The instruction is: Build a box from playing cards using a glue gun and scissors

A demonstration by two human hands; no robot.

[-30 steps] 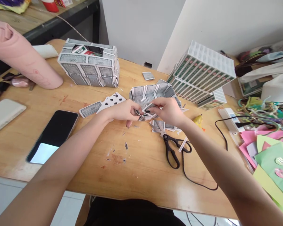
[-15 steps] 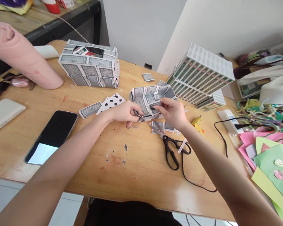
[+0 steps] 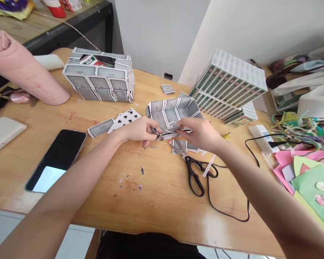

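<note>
An open box woven from folded grey-backed playing cards (image 3: 175, 108) sits mid-table. My left hand (image 3: 143, 130) pinches the box's near left corner between thumb and fingers. At the near wall, my right hand (image 3: 199, 133) grips a folded playing card (image 3: 173, 128) with thumb and forefinger; its lower edge is hidden behind the rim. Loose playing cards (image 3: 125, 119), a six of spades among them, lie left of the box. Cut card pieces (image 3: 179, 145) rest in front of it, partly under the open blades of black-handled scissors (image 3: 196, 177).
A finished-looking card box (image 3: 98, 77) stands back left, beside a pink roll (image 3: 35, 72). Stacked card packs (image 3: 229, 82) stand back right. A phone (image 3: 58, 154) lies at left. A yellow glue gun (image 3: 226, 136) is partly hidden; a black cable (image 3: 232, 216) loops at right.
My right hand has moved down and toward me, bringing the folded card to the box's near wall. My left hand keeps its pinch on the corner. The view has shifted slightly.
</note>
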